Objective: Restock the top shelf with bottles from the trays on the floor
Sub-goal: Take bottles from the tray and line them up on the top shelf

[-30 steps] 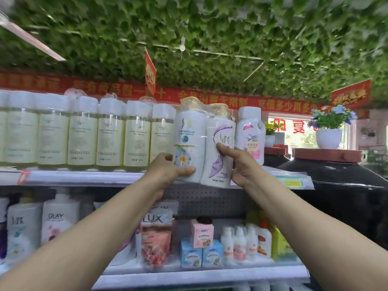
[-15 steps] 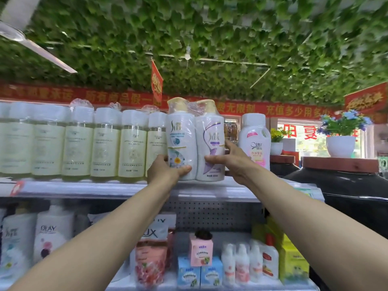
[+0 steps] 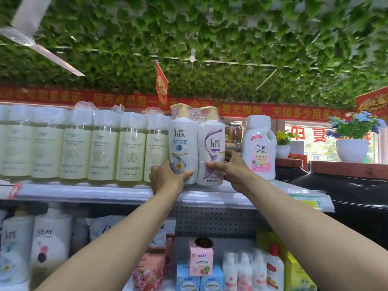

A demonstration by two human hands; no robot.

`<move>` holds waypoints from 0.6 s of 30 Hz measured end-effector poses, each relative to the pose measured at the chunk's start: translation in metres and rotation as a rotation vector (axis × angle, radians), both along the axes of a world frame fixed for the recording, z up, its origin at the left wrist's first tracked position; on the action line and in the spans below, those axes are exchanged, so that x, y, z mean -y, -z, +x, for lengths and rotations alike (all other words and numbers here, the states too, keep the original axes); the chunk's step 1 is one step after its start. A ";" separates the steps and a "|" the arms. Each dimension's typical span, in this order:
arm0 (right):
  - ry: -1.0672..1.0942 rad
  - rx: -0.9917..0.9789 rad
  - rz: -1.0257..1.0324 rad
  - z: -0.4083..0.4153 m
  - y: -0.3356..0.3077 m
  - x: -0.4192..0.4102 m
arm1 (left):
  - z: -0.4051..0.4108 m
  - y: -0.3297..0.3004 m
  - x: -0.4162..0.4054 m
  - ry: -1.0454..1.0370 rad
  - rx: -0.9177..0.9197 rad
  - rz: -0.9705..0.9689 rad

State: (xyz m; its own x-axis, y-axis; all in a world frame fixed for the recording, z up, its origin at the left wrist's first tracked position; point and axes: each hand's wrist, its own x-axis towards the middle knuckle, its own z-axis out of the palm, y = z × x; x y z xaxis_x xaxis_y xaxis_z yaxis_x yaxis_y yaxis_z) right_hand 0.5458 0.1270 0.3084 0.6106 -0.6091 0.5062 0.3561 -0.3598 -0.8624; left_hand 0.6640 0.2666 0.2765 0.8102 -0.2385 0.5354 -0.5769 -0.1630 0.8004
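A shop: stocked toiletry shelves (image 3: 126, 194) beneath red promotional banners (image 3: 273, 112).

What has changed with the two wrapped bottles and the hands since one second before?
The wrapped twin pack of SLEK bottles went up and back over the edge of the top shelf, and now appears to stand on it, between the pale green bottles and the pink-label bottle. The left hand and right hand still grip it. The neighbouring bottles did not move.

The pale bottles (image 3: 12, 141) at the far left of the frame are being blurred and cut by the edge. The left hand's (image 3: 165, 177) fingers are being hidden behind the wrapped twin-pack (image 3: 197, 143), whose small print is unreadable.
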 end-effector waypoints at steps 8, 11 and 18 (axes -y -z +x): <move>-0.043 -0.083 0.028 0.003 0.000 0.009 | 0.001 0.004 0.005 -0.031 0.049 -0.030; -0.057 -0.082 0.023 0.004 0.006 0.018 | -0.002 0.007 0.009 -0.035 0.072 -0.055; -0.037 -0.091 -0.017 0.006 0.006 0.026 | -0.008 0.010 0.016 -0.089 0.119 -0.058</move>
